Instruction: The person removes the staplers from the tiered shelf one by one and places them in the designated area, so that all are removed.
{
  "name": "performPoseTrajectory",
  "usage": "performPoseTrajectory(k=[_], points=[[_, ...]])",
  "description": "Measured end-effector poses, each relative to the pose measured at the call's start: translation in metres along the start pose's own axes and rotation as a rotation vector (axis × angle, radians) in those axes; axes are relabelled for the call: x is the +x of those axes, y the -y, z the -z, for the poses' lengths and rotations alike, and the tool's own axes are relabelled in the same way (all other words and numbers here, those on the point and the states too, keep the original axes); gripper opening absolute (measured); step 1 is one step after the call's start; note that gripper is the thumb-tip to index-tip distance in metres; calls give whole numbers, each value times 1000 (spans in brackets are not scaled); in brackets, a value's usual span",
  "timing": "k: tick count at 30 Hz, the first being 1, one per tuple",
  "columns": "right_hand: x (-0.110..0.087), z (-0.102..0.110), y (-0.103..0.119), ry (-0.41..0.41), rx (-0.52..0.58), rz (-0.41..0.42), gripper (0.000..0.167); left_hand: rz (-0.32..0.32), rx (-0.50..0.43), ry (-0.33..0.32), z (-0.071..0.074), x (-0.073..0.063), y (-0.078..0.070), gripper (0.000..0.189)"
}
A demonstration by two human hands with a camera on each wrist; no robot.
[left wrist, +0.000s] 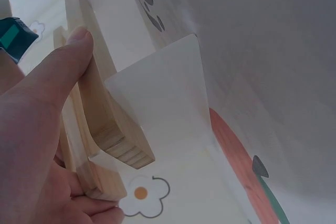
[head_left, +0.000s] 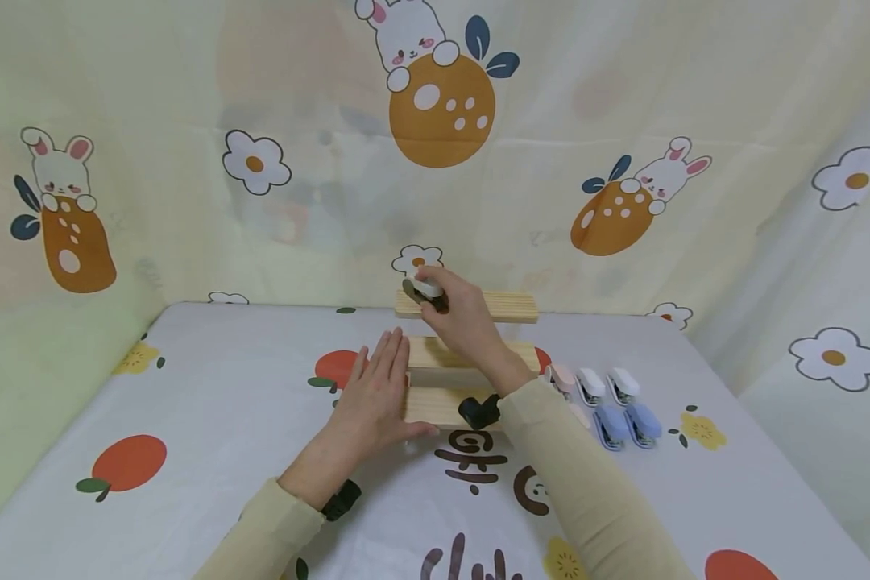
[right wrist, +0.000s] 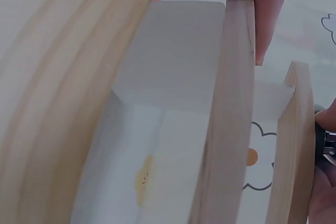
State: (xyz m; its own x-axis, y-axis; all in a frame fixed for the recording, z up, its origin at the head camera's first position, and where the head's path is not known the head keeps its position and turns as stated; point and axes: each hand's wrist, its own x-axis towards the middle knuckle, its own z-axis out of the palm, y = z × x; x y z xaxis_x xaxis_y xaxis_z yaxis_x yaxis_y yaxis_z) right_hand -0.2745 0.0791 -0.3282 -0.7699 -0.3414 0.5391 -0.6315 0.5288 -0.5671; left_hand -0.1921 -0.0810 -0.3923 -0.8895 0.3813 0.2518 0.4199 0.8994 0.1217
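Observation:
My left hand (head_left: 377, 395) rests at the left end of a tiered wooden rack, its fingers straight along the side. In the left wrist view its thumb lies on the front slat (left wrist: 105, 103), and the fingertips touch the end of the slat behind. My right hand (head_left: 464, 318) holds a small white-and-dark stapler (head_left: 426, 292) over the left part of the rear slat (head_left: 511, 307). In the right wrist view, the stapler (right wrist: 327, 142) is at the right edge, close against that slat, partly hidden by fingers. White end panels (left wrist: 163, 87) join the slats.
Right of the rack, several mini staplers lie on the table: a pink one (head_left: 561, 377), white ones (head_left: 623, 385) and blue ones (head_left: 643, 424). My right sleeve (head_left: 573, 475) partly covers another pale one. A printed curtain (head_left: 319, 225) hangs behind the table.

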Motion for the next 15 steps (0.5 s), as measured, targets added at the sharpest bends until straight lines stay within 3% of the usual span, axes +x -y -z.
performPoseTrajectory(k=[15], points=[[-1,1,-4,30,-25,48,44,0,17,-8,0,0,0,131]])
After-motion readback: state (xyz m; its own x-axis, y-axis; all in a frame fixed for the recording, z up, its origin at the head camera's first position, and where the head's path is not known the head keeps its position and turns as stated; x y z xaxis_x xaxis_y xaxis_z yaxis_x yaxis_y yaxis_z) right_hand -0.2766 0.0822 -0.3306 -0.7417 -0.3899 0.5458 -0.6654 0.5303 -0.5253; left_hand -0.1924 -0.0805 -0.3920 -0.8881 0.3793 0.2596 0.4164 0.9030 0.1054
